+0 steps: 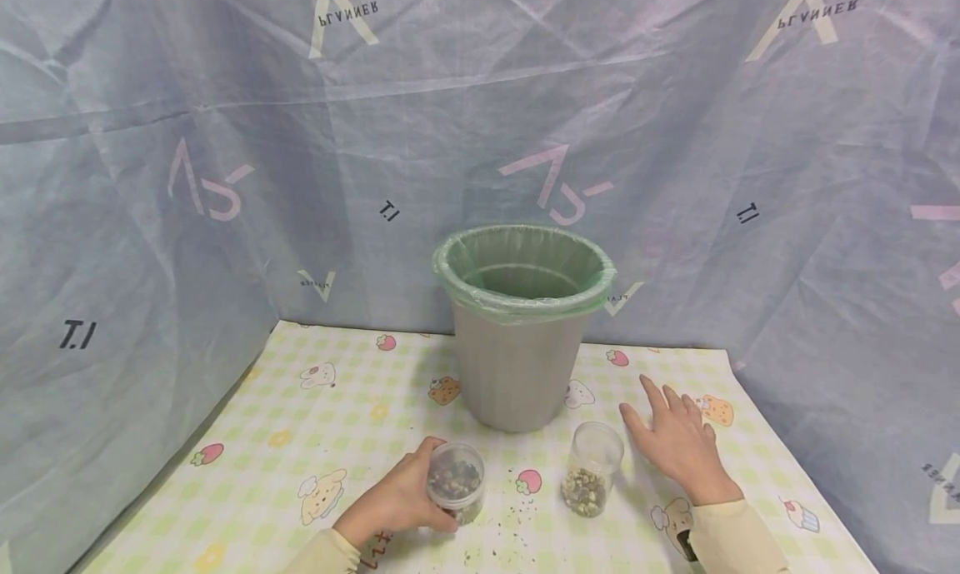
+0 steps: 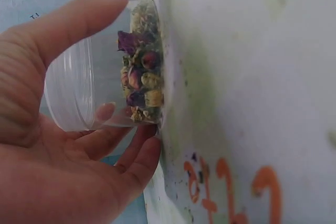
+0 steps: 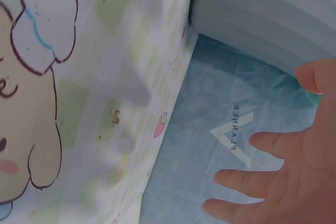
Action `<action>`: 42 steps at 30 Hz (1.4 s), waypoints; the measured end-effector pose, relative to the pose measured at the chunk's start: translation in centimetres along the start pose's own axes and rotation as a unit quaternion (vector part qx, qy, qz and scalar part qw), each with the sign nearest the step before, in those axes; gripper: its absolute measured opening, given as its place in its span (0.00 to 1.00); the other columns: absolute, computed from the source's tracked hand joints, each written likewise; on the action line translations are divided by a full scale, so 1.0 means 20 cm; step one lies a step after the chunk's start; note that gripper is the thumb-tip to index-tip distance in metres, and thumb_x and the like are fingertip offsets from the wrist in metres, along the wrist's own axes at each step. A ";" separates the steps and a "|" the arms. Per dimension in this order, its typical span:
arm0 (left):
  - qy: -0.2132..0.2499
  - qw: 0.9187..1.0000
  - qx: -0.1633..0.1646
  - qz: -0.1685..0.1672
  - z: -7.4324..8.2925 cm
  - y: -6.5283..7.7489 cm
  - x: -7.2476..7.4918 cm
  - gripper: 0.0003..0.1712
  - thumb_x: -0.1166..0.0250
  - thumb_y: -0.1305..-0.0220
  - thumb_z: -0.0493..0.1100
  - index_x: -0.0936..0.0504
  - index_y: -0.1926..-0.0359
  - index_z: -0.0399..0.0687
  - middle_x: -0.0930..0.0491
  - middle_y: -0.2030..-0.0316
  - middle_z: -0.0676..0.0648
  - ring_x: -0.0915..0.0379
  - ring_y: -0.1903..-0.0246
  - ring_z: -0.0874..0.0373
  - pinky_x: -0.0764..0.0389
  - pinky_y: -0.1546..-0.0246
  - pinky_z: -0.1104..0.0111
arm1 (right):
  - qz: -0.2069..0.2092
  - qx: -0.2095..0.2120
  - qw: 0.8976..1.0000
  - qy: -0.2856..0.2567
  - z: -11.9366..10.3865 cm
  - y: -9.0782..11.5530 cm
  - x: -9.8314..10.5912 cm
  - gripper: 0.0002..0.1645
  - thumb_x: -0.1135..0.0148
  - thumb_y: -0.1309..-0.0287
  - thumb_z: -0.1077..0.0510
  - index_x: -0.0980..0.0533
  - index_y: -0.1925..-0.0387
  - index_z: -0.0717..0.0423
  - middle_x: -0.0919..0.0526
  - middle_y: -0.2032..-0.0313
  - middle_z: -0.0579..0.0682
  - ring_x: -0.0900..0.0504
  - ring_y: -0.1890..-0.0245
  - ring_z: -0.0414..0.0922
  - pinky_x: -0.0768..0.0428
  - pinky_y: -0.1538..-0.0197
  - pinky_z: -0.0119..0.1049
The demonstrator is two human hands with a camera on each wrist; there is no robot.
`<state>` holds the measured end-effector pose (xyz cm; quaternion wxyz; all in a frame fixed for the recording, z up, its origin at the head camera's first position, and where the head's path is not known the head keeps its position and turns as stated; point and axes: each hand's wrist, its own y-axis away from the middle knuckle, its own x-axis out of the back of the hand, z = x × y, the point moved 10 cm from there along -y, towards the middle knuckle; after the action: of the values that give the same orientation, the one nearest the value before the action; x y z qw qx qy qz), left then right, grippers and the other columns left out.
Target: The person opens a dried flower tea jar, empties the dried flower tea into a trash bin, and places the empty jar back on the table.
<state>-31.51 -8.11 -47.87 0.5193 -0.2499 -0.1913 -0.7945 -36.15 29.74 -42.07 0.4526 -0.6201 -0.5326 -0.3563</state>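
My left hand (image 1: 405,489) grips a clear plastic jar (image 1: 459,499) at the front middle of the table, thumb on one side and fingers round the other. In the left wrist view, dried rosebuds (image 2: 135,77) and pale dried flower bits lie at the bottom of this jar, which stands on the cloth. A second clear jar (image 1: 596,453), part filled with yellowish dried flowers (image 1: 585,491), stands to the right. Just beyond that jar my right hand (image 1: 678,445) is held with fingers spread and nothing in it; the right wrist view shows it apart from the cloth.
A grey bin (image 1: 517,366) lined with a green bag (image 1: 525,307) stands behind the jars. Dark crumbs (image 1: 517,520) are scattered between the jars on the checked tablecloth (image 1: 247,474). Grey-blue fabric (image 1: 337,182) hangs round the back and sides.
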 end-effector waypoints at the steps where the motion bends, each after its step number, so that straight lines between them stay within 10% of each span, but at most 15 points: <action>1: -0.001 1.000 -0.001 0.000 0.00 0.00 0.00 0.62 0.11 0.67 0.45 0.36 0.30 0.46 0.27 0.44 0.36 0.27 0.43 0.37 0.24 0.46 0.36 | 0.000 0.000 1.000 0.001 0.00 0.00 0.00 0.52 0.64 0.28 0.24 0.47 0.19 0.53 0.44 0.27 0.76 0.49 0.29 0.80 0.44 0.43 0.85; 23: 0.011 1.000 -0.023 0.001 0.01 -0.01 0.01 0.59 0.11 0.64 0.45 0.33 0.32 0.39 0.23 0.41 0.40 0.24 0.43 0.38 0.24 0.44 0.37 | 0.007 0.006 1.000 -0.004 -0.01 0.01 0.03 0.51 0.62 0.27 0.25 0.46 0.19 0.54 0.42 0.27 0.77 0.44 0.31 0.81 0.39 0.43 0.82; 42: 0.029 0.998 -0.038 0.046 0.11 -0.03 0.18 0.54 0.14 0.59 0.49 0.30 0.31 0.46 0.21 0.42 0.46 0.27 0.38 0.39 0.24 0.42 0.40 | 0.023 0.023 0.999 -0.023 -0.06 0.02 0.11 0.49 0.61 0.26 0.26 0.46 0.19 0.54 0.41 0.27 0.76 0.42 0.30 0.78 0.37 0.41 0.79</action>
<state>-32.89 -9.27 -44.09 0.5511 -0.2548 -0.1335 -0.7833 -35.29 29.32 -39.60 0.4621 -0.6299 -0.5365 -0.3193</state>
